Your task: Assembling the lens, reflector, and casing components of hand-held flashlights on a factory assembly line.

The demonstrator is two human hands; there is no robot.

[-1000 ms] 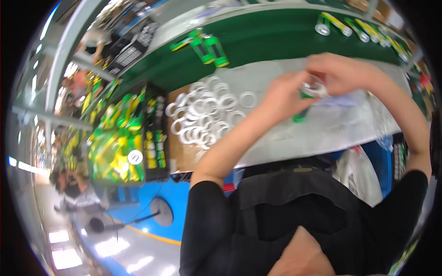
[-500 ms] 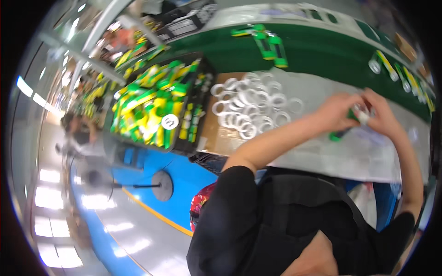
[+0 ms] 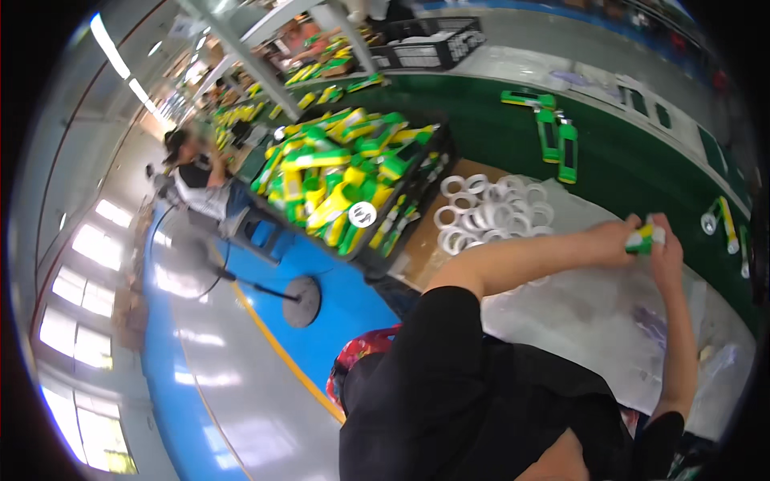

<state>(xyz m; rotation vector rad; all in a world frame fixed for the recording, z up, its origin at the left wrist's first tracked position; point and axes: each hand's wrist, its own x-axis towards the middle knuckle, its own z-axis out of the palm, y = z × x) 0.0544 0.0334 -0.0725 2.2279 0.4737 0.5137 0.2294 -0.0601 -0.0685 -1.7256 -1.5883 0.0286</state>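
Note:
My left hand [image 3: 616, 238] and my right hand [image 3: 666, 255] meet over the table, both closed around a small green and white dispenser-like piece [image 3: 644, 238]. Under them lies clear plastic sheeting [image 3: 593, 313] spread on the table. A heap of white tape rolls [image 3: 491, 211] sits just left of my left forearm. What the fingers do on the piece is too small to tell.
A black crate [image 3: 353, 180] heaped with green and yellow parts stands to the left. Green dispensers [image 3: 557, 136] lie on the green belt [image 3: 642, 152] beyond. A floor fan base [image 3: 301, 301] stands on the blue floor. Another person [image 3: 196, 172] sits farther left.
The view has swung left and down, so my hands now sit at the right edge. Both hands stay together on the green piece.

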